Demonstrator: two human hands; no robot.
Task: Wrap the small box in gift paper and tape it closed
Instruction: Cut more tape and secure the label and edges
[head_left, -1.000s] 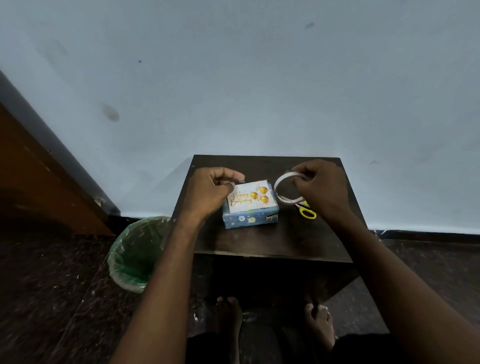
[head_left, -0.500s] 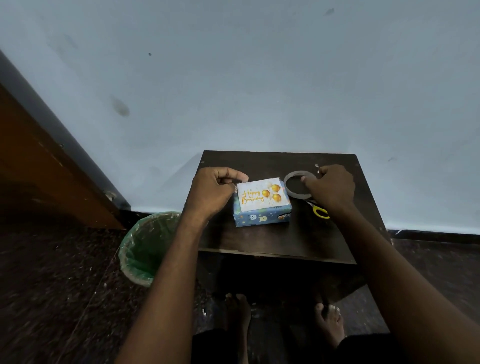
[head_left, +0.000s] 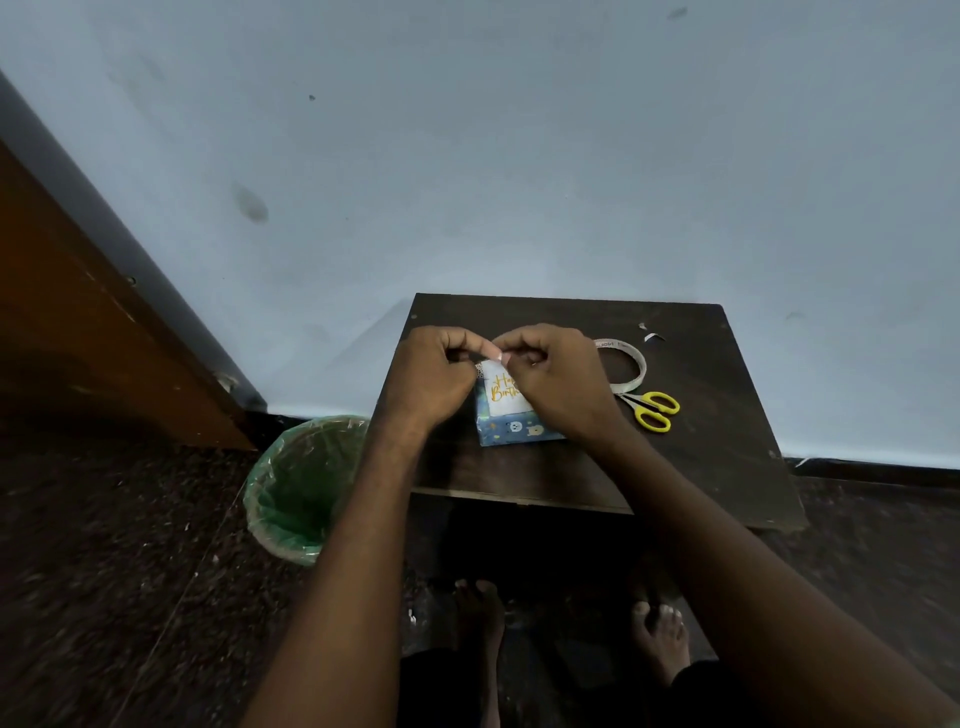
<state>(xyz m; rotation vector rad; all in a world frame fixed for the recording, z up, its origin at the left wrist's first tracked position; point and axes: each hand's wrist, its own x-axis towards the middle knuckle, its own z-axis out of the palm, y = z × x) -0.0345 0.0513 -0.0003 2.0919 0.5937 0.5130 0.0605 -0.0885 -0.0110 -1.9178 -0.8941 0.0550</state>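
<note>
- Both hands, left hand (head_left: 434, 376) and right hand (head_left: 558, 382), pinch a small tape piece (head_left: 491, 357) with curled fingers (head_left: 506, 347) over the wrapped gift box (head_left: 511, 415).
- Green-lined bin (head_left: 306, 488) beside the table (head_left: 701, 457); contents unclear.
- Tape roll (head_left: 626, 364) and yellow scissors (head_left: 652, 410) lie right, near a pale blue wall (head_left: 519, 156).

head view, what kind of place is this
Probably a room at home: a small dark table against a plain wall, a lined bin on a speckled floor, and a wooden door.
</note>
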